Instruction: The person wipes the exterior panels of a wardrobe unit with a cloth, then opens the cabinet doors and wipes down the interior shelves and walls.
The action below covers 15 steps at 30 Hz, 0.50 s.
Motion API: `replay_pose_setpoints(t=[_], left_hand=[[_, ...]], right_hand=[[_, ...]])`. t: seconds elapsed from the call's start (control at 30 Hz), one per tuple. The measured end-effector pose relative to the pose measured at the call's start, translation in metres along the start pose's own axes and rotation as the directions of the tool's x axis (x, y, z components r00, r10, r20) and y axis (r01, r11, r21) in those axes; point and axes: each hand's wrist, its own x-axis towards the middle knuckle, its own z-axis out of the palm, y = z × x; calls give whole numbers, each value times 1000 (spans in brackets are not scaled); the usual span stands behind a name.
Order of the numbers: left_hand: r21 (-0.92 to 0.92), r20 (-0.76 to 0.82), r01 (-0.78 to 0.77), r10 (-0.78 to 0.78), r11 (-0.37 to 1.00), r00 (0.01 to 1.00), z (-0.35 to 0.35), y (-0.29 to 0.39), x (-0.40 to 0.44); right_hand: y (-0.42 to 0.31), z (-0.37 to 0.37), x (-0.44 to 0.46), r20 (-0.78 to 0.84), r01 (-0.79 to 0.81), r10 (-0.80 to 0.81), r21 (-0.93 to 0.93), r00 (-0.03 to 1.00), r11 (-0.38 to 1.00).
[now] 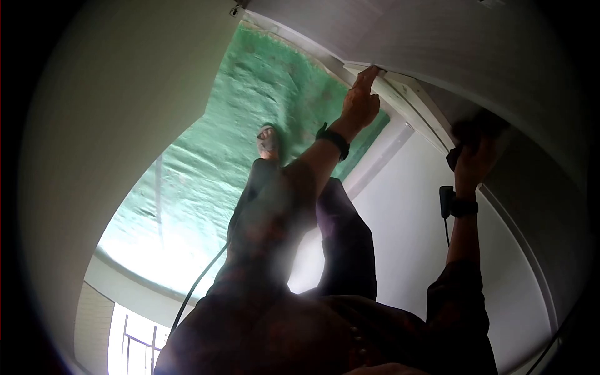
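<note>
My left hand (361, 105) reaches up to a long white strip or panel edge (409, 103) that meets the wall. Its fingertips touch the strip near its upper left end, with the index finger stretched out and the thumb apart. Farther right, my right hand (473, 167) is closed around a dark hand-held tool (478, 128), held close against the strip's lower right end. Deep shadow covers the tool, so its exact kind cannot be made out. A black band is on each wrist, and the right one carries a small box (446, 201) with a cable.
Green sheeting (250, 87), wrinkled, covers the floor under my sandalled foot (267, 140). Pale walls (137, 94) close in on the left. A white panel (406, 206) stands at the right. A bright barred window (134, 340) is at the lower left, and a cable (197, 284) hangs beside me.
</note>
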Motion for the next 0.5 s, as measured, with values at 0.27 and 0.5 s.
replay_pose_setpoints(t=[0.27, 0.5], left_hand=[[-178, 38, 155, -151, 972, 988, 12, -31, -3], [-827, 467, 562, -572, -12, 674, 41, -26, 3]], right_hand=[[1, -3, 1, 14, 5, -5, -27, 1000, 1000], [3, -2, -3, -15, 69, -69, 15, 998, 997]])
